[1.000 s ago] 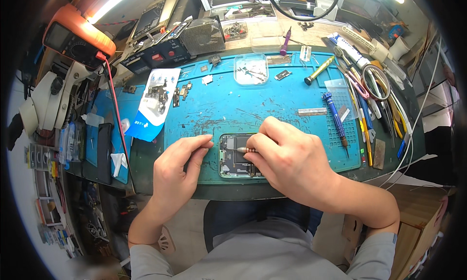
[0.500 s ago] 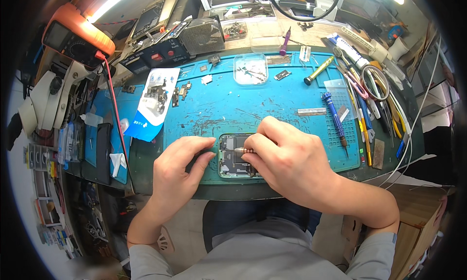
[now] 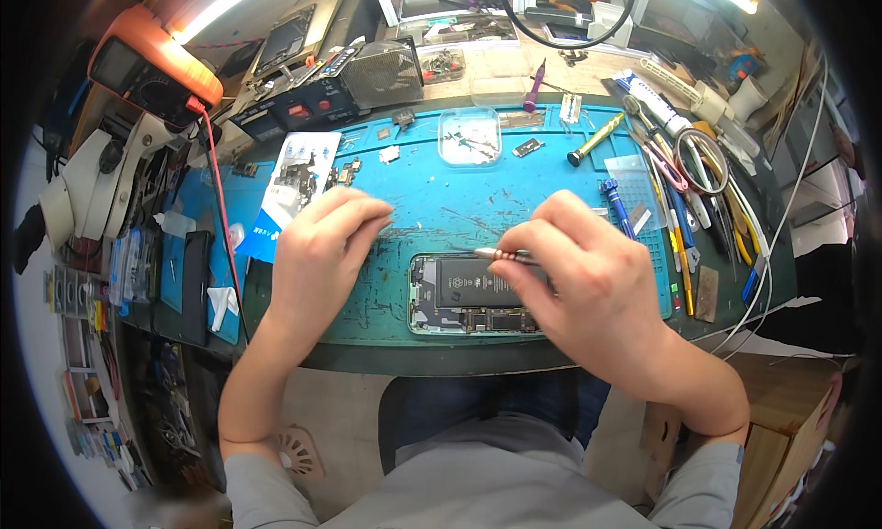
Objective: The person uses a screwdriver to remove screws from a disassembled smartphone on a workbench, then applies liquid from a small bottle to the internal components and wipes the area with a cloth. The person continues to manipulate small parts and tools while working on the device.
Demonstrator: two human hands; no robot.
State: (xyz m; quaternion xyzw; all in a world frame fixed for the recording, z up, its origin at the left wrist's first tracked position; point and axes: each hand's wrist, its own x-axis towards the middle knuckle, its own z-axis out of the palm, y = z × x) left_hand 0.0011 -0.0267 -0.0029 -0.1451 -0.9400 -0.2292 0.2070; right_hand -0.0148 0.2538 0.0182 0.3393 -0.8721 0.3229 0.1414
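Black battery and bare circuit boards show inside the opened phone (image 3: 473, 295), which lies flat on the blue mat (image 3: 514, 193) at the near edge of the desk, long side along that edge, display removed.

Right hand (image 3: 574, 285): fingers closed on a thin metal screwdriver (image 3: 501, 253), held nearly level, tip pointing left and sitting over the top rim of the phone above the battery. Whether the tip is seated in a screw cannot be told; it is too small.

Left hand (image 3: 322, 249): fingers curled together, resting on the mat just left of the phone, not touching it. Whether it pinches anything cannot be told.

Notes for the step, as judgement:
1. The driver lies too flat to bite. Raising the handle so the shaft stands square to the screw head would lower the risk of cam-out.
2. The phone is unbraced. A left fingertip on its frame would stop it sliding on the mat.
3. Light downward pressure, slow turns; a slip here lands on the battery or a flex.
4. Any freed screw is tiny; the clear parts tray (image 3: 469, 136) at the far edge of the mat is a reasonable place for it.

Surroundings: spare tools (image 3: 680, 193) along the right edge, white microscope (image 3: 87, 184) at the left edge.
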